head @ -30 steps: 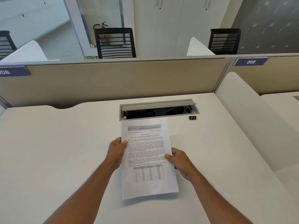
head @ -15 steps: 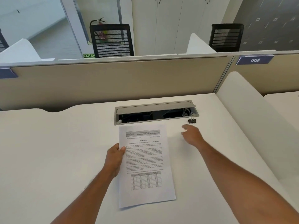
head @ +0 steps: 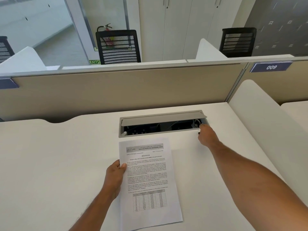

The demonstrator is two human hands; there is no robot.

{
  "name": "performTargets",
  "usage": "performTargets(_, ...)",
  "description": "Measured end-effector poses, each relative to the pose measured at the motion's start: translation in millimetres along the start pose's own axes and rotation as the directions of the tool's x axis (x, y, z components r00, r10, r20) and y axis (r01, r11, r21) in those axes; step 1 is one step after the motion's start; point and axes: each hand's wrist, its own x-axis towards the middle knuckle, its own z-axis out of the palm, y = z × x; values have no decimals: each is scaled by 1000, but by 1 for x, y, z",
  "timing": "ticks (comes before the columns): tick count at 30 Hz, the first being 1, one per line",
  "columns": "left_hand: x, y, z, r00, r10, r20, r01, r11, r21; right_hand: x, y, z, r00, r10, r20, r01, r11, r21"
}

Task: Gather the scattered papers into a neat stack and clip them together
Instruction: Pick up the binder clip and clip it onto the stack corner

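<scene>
A broad white laminate desk (head: 50,164) fills the frame, backed by a beige fabric partition (head: 116,90) and cut near its far edge by a grey metal cable tray with a raised flap (head: 163,118). On the desk, a squared stack of white printed papers with a table near the foot (head: 148,180) lies with its long axis running away from the person, its top edge just short of the tray. The left hand (head: 115,177) pinches the stack's left edge, thumb on the top sheet and fingers beneath, steadying it. The right hand (head: 205,135) is stretched well forward and to the right, at the tray's right end, its fingers curled downward over a small black binder clip (head: 199,133) of which only a sliver shows at the hand's left edge. Whether the fingers have closed on the clip cannot be told. The clip lies beyond and to the right of the stack's top right corner, far nearer the right hand than the left; bringing it back to the papers' top edge would likely mean a pull toward the person and leftward.
</scene>
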Motion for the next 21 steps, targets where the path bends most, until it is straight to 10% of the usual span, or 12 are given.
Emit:
performTargets(17,-24,5,-11,999,44,10,-44,999,17,-57,-14,0,949,263,176,-302,919,255)
performTargets(21,-34,3,-18,999,38,5,-38,999,10,-95,-28,-10,851,320,416,-516,362,777)
